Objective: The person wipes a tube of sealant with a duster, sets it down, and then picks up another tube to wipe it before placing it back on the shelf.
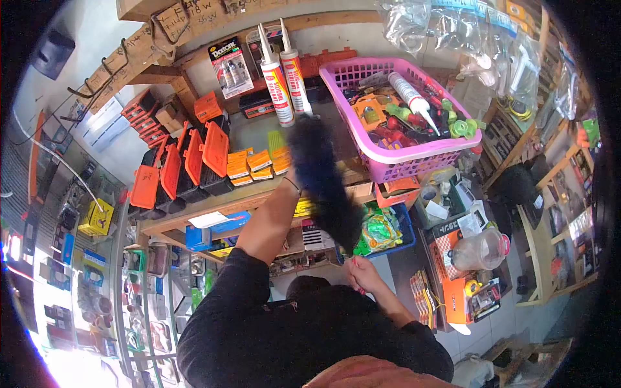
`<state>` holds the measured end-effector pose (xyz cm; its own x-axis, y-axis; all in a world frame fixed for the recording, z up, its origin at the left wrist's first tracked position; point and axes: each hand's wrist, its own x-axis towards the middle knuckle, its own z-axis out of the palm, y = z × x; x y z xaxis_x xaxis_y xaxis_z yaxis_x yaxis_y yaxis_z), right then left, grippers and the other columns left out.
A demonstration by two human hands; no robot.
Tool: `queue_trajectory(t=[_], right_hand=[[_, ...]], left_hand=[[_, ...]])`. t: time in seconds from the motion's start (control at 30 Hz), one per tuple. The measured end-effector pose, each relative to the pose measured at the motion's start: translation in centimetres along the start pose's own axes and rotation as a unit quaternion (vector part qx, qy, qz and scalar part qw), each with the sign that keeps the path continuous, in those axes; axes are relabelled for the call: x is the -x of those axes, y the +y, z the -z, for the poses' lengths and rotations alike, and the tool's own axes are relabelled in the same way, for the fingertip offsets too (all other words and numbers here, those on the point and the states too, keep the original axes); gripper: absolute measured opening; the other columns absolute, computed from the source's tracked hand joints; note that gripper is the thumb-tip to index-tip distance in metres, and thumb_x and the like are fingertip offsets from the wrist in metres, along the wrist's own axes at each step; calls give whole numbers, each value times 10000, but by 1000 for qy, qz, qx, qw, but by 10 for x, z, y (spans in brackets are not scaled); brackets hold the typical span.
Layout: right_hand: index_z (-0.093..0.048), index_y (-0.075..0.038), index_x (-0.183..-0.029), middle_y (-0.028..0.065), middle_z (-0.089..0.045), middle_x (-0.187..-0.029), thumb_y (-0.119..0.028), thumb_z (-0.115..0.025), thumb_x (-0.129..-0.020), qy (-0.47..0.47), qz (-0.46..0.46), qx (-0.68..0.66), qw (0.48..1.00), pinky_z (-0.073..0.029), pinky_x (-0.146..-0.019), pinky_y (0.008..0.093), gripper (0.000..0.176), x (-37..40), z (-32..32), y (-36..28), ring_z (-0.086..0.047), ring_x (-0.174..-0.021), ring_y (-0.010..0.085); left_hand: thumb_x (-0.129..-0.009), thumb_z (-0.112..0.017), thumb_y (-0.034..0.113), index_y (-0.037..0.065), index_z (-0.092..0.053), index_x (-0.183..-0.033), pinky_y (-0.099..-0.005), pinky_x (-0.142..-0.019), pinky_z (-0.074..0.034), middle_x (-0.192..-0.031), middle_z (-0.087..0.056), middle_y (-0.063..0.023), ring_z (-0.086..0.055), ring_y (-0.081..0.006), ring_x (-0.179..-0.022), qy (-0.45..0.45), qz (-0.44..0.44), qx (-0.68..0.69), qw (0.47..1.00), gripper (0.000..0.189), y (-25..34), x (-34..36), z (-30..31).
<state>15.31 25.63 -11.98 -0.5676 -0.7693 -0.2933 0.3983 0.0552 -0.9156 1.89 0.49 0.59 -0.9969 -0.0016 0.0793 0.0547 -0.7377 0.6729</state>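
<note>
My right hand (365,274) is closed round the thin red handle of a black feather duster (326,178). The duster's fluffy head is blurred and points up over the shelf. My left hand (293,176) reaches to the shelf's front edge; its fingers are hidden behind the duster. Beyond the duster's tip stand two silicone sealant tubes (278,90), upright with white nozzles. Small yellow-orange boxes (249,167) lie stacked to the left of the duster. To the right sits a pink plastic basket (414,155) of tools, with another sealant tube (411,96) on top.
Open orange-lidded cases (178,161) line the shelf's left part. Below the shelf is a blue crate (407,242) of green packets. A clear plastic jar (482,249) stands at the right. Plastic-bagged goods (466,32) hang overhead, and a glass display case (149,304) is at the left.
</note>
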Motion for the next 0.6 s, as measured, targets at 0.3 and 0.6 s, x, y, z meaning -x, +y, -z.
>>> queue_trajectory(t=[0.3, 0.6], right_hand=[[-396, -92, -674, -5, -411, -485, -302, -453, -882, -5, -17, -60, 998, -313, -319, 229, 301, 6, 7, -9, -364, -340, 83], [-393, -89, -665, 5, -404, -473, -287, -467, -878, 20, -38, -65, 997, -307, -316, 227, 301, 7, 1, -13, -373, -344, 81]], left_hand=[[-822, -406, 539, 112, -495, -1080, -357, -734, -487, -979, -558, -112, -565, -221, -828, 50, 19, 61, 997, 507, 6, 9, -23], [-833, -372, 549, 93, -500, -1079, -348, -788, -457, -987, -570, -77, -553, -205, -858, -17, 7, 61, 998, 534, 3, 3, 4]])
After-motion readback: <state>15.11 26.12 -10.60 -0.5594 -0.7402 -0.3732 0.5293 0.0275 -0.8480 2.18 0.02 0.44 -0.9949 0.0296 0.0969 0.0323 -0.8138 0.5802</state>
